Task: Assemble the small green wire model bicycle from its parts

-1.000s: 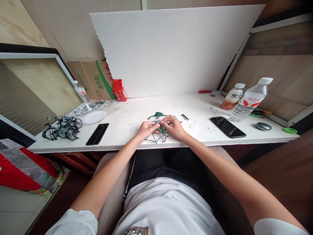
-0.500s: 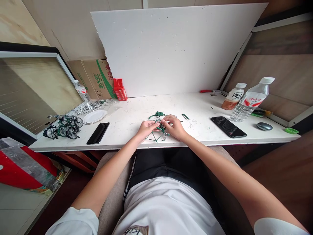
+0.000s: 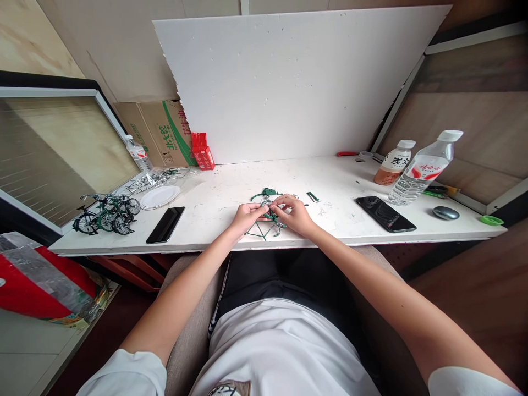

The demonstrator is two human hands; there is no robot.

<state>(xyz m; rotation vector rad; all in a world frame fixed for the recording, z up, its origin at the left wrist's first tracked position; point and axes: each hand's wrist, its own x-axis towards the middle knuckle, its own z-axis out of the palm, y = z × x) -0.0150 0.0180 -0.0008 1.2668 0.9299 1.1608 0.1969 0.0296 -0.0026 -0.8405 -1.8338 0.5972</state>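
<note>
Both my hands meet over a small green model bicycle frame (image 3: 264, 230) at the front middle of the white table (image 3: 231, 192). My left hand (image 3: 246, 216) pinches the frame from the left with curled fingers. My right hand (image 3: 295, 215) pinches it from the right, fingertips at a small wheel-like part between the hands. Loose green parts (image 3: 264, 193) lie just beyond the hands, and another green piece (image 3: 312, 196) lies to the right of them.
Finished green model bicycles (image 3: 106, 213), a white plate (image 3: 160, 196) and a black phone (image 3: 165, 224) lie at the left. A second phone (image 3: 385, 214), two bottles (image 3: 421, 166), a grey mouse (image 3: 445, 212) and a green cap (image 3: 491, 220) lie at the right. A white foam board (image 3: 289, 82) leans behind.
The hands have stayed at the frame with only slight finger shifts; the view has moved a little.
</note>
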